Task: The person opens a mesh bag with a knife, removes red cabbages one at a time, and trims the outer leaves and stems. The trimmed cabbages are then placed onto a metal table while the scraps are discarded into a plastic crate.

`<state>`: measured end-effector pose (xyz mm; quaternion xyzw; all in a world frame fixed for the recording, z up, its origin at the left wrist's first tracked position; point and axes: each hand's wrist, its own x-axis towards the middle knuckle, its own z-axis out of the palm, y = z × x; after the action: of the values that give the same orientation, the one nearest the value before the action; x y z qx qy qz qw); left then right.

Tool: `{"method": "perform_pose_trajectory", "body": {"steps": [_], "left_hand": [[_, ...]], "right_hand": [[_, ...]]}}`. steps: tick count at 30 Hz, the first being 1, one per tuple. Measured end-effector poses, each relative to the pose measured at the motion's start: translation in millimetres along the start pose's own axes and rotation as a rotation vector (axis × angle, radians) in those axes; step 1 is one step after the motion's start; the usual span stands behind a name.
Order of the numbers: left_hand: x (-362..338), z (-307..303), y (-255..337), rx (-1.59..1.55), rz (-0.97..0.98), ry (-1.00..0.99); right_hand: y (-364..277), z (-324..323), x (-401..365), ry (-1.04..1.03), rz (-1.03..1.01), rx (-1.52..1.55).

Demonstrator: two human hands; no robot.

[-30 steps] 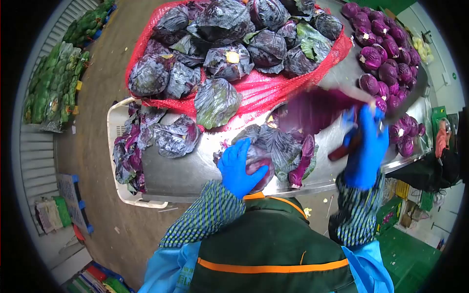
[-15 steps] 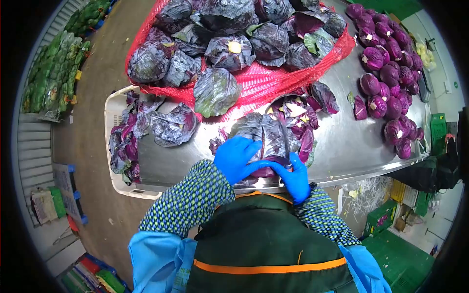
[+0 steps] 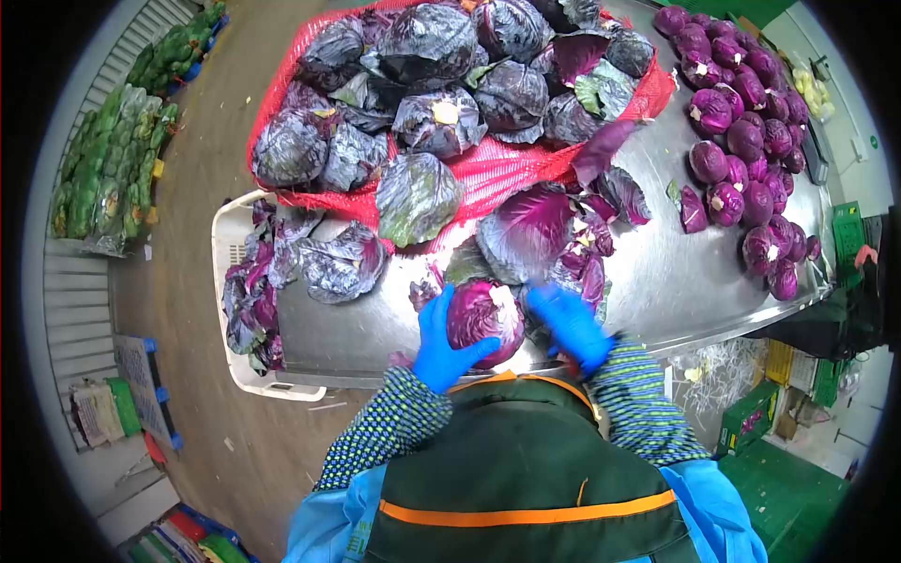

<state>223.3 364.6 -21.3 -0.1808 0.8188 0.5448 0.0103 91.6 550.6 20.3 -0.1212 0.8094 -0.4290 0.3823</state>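
Observation:
A red cabbage [image 3: 483, 324], bared to its smooth purple inner leaves with a pale cut stem, rests at the table's near edge. My left hand [image 3: 445, 342], in a blue glove, is wrapped round its left side, thumb along the near face. Just right of the cabbage, my right hand [image 3: 572, 330] is smeared by motion, its fingers bent downward; I cannot tell what it holds. Beyond both hands lies a large loose outer leaf [image 3: 530, 230], purple inside. More stripped leaves [image 3: 589, 235] are heaped to its right.
A red mesh sack [image 3: 497, 169] of untrimmed cabbages [image 3: 511, 94] spreads across the back. Trimmed cabbages [image 3: 746, 141] are massed on the right of the steel table [image 3: 648, 281]. At left, a white crate [image 3: 225, 300] holds leaves, with a dark-leaved cabbage [image 3: 343, 263] beside it.
The outer leaves have come off the cabbage, exposing its purple inside. A large leaf now lies beyond it. My left hand has moved onto the cabbage's left side; my right hand is blurred.

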Motion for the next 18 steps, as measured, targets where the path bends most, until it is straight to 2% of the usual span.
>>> {"method": "perform_pose_trajectory", "body": {"steps": [1,2,3,5,6,8,9,10,11,12,13,14,17,18], "left_hand": [[9.8,-10.2,3.7,-0.048,0.006,-0.075],[14.8,-23.3,0.1,0.043,0.119,-0.116],[16.5,-35.2,-1.7,0.143,0.229,-0.159],[7.5,-44.3,26.0,0.315,0.260,-0.122],[11.3,-43.7,19.6,0.334,0.220,-0.104],[14.4,-44.5,23.0,0.361,0.179,-0.095],[11.8,-43.8,27.6,0.315,0.070,-0.066],[12.5,-41.6,34.2,0.268,-0.036,-0.036],[11.7,-34.4,34.9,0.272,-0.032,-0.046],[7.5,-24.4,33.3,0.306,-0.064,-0.004],[5.5,-15.9,30.9,0.341,-0.093,0.037],[6.8,-8.9,27.8,0.337,0.040,0.116],[10.8,-9.4,11.9,0.150,0.139,0.067],[10.6,-13.7,8.1,0.195,0.182,0.039]], "right_hand": [[13.4,34.2,-5.0,0.032,0.198,0.444],[26.8,48.7,-7.6,0.122,0.084,0.394],[28.0,48.2,-9.6,0.108,0.084,0.395],[11.4,44.3,-18.7,0.031,0.026,0.797],[-6.7,32.9,-22.7,0.069,0.090,0.644],[-5.6,31.9,-9.9,0.206,-0.088,0.403],[-6.2,29.5,-13.8,0.275,-0.149,0.266],[-11.4,30.4,-21.0,0.238,-0.303,0.198],[-13.4,33.5,-29.8,0.205,-0.455,0.129],[-12.6,36.0,-35.3,0.191,-0.474,-0.031],[-8.6,36.6,-33.2,0.200,-0.472,-0.027],[-0.6,37.7,-29.4,0.188,-0.431,-0.089],[10.3,33.6,-27.3,0.146,-0.359,-0.153],[10.0,31.1,-25.8,0.137,-0.403,-0.210]]}}
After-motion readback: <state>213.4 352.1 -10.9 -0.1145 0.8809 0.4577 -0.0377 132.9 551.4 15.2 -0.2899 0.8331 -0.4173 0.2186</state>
